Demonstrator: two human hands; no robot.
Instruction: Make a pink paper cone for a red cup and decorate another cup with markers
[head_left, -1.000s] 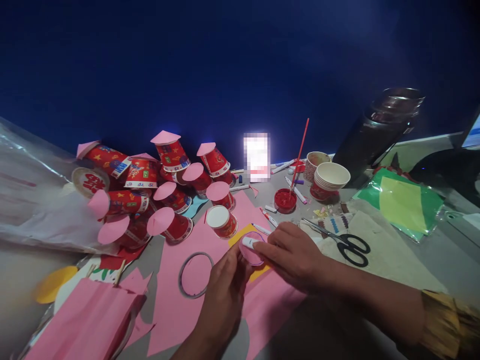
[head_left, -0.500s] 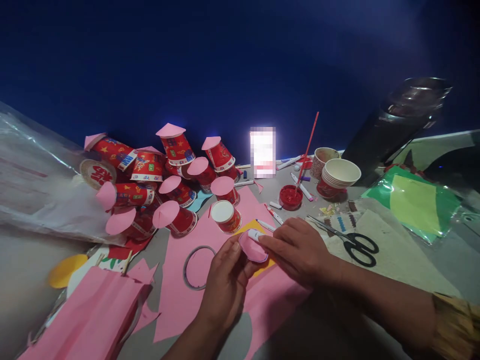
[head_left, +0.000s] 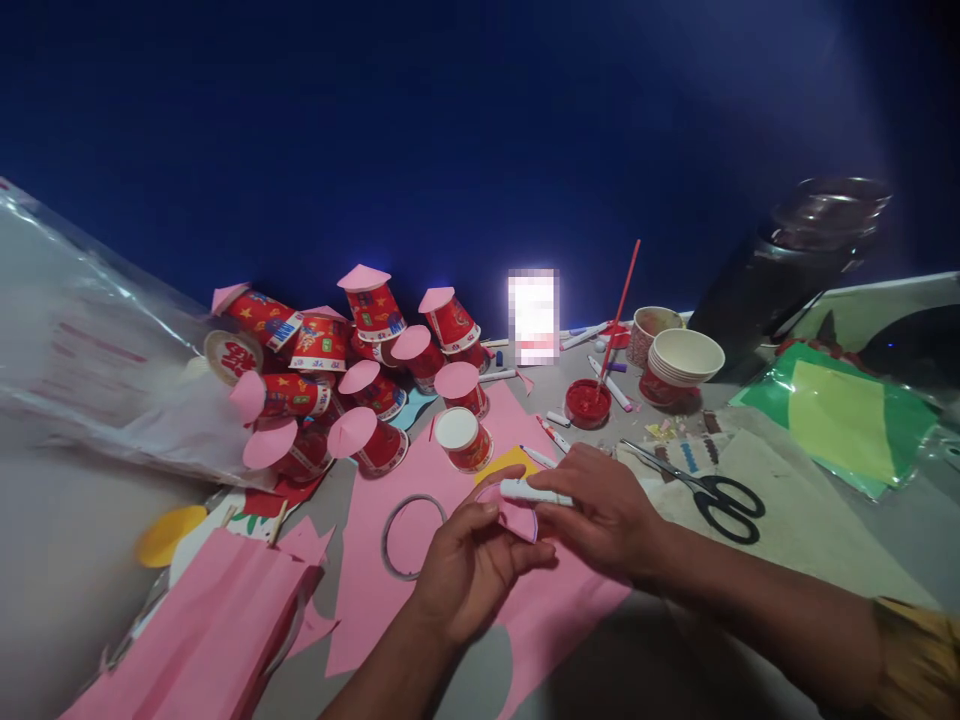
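Observation:
Held between the thumb and fingers of my left hand (head_left: 474, 570) is a small pink paper piece (head_left: 517, 518) with a dark line along its edge. My right hand (head_left: 604, 510) is closed on a white glue stick or marker (head_left: 532, 492), which lies across the top of the paper; its exact kind is unclear. Behind my hands a red cup with a white top (head_left: 461, 440) stands upside down on a pink sheet (head_left: 364, 560). A yellow paper (head_left: 499, 463) is partly hidden behind my hands.
Several red cups with pink cone tops (head_left: 373, 310) are piled at the left. A tape roll (head_left: 386, 535) lies left of my hands. Black scissors (head_left: 727, 505), a paint pot (head_left: 589, 403) and stacked cups (head_left: 682, 365) are at the right, near a dark bottle (head_left: 787, 260).
The white stick has turned sideways, showing more of its length across the paper. My left fingers have spread more beneath the pink piece. The whole view has shifted slightly.

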